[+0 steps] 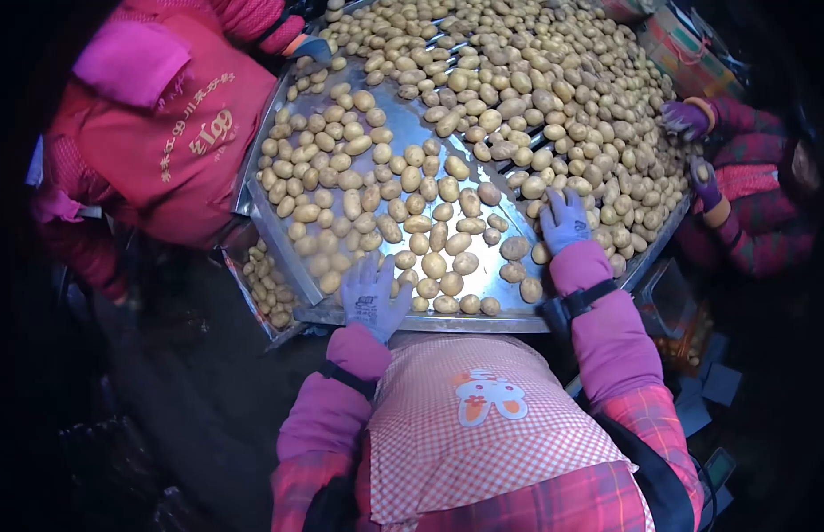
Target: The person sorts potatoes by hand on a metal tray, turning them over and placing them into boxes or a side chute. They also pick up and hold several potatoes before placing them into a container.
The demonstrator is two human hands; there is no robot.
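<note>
My left hand [373, 296], in a pale purple glove, rests over the near edge of the metal sorting table [505, 288]. Its fingers are spread and reach toward the nearest potatoes [434, 265], with nothing seen in its grip. Farther right, my right hand [565, 222], gloved alike, lies palm down with fingers apart at the edge of the dense potato pile [598, 160]. Its fingertips are over or touching potatoes there; what is under the palm is hidden. Between the hands, loose potatoes are scattered on the shiny sheet.
A person in a red apron [190, 133] stands at the left side. Across on the right, another person's gloved hands [687, 120] are at the pile. A container of potatoes [268, 288] sits below the left edge. Slatted bars [523, 160] show through the pile.
</note>
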